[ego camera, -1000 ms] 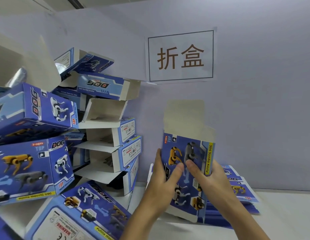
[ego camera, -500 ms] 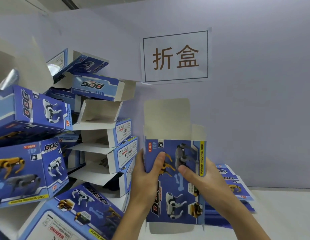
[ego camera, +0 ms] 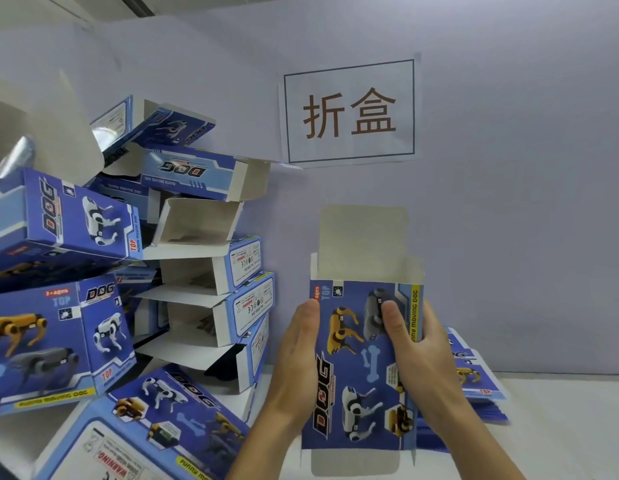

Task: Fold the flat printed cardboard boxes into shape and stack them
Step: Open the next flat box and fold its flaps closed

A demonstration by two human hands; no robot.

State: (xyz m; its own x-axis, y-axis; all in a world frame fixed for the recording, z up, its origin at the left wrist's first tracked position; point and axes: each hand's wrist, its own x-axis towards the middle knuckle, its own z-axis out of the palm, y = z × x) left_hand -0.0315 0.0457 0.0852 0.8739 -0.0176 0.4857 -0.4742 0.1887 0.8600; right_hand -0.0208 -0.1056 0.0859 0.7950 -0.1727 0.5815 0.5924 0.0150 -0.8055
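I see my left hand [ego camera: 297,362] and right hand [ego camera: 415,351] each with grip pinching the upright box [ego camera: 356,368], top flap open, folded boxes [ego camera: 204,289] heaped left, flat boxes [ego camera: 474,375] on the counter [ego camera: 560,427].

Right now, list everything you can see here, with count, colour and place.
held box: one, blue printed, upright in centre, top and bottom flaps open
folded boxes: many, count unclear, blue and white, piled at left against the wall
flat boxes: a stack, blue, on the table behind the right hand
sign: one, white with brown characters, on the wall
table: white, lower right
left hand: grips the held box's left edge
right hand: grips its right side, thumb on front
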